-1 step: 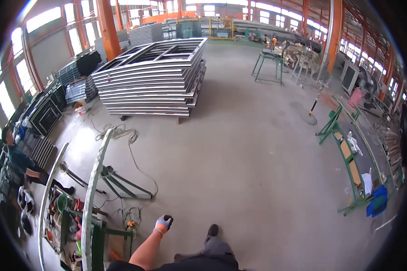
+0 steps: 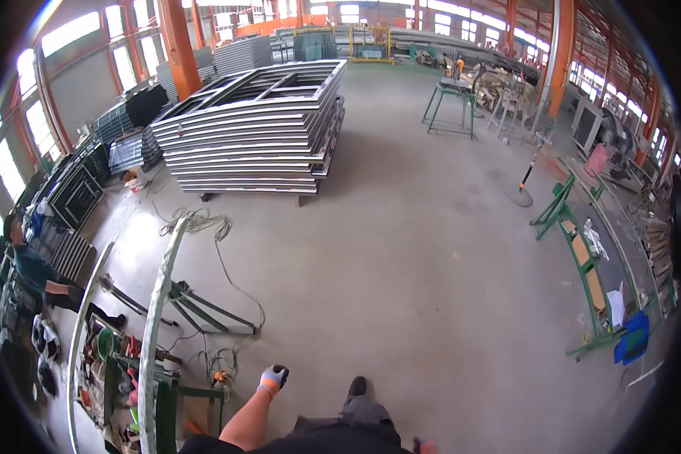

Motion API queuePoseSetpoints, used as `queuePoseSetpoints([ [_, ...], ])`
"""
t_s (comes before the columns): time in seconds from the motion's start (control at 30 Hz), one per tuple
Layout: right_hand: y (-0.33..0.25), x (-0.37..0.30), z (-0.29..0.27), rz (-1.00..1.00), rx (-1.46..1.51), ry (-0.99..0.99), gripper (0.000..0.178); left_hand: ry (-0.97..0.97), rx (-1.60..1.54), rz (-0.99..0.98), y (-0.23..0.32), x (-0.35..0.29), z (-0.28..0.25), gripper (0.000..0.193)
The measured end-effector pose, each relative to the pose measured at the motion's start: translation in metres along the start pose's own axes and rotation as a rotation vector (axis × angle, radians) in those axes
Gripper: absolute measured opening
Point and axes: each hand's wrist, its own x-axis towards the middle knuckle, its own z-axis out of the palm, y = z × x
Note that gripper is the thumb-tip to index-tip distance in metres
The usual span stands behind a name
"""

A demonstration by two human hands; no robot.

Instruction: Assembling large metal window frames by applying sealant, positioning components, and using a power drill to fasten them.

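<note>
Right hand [image 2: 425, 446] appeared, green bench [image 2: 197, 391] near left hand [image 2: 273, 378].

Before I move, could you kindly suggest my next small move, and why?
I would probably step slightly rightward, keeping your gloved left hand low and clear of the green stand. The stand's splayed legs and a loose cable lie ahead and to your left, so a foot could catch there.

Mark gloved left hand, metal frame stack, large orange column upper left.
Gloved left hand [image 2: 273, 377], head view: middle of the glove.
Metal frame stack [image 2: 238, 153], head view: near long side.
Large orange column [image 2: 178, 53], head view: middle of visible shaft.
</note>
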Motion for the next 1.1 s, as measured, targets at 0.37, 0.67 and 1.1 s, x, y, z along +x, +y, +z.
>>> queuePoseSetpoints([
  [0.37, -0.534, 0.156, 0.03, -0.779, -0.104, 0.482, 0.019, -0.178, 0.455, -0.771, 0.044, 0.145, -0.027, 0.023],
  [0.67, -0.466, 0.263, 0.128, -0.204, -0.357, 0.188, 0.012, -0.328, 1.248, 0.212, 0.233, 0.607, 0.066, 0.047],
  [1.1, -0.815, 0.377, 0.235, 0.089, 0.079, 0.087, 0.032, 0.533, 0.901, 0.894, 0.889, 1.015, 0.197, 0.069],
])
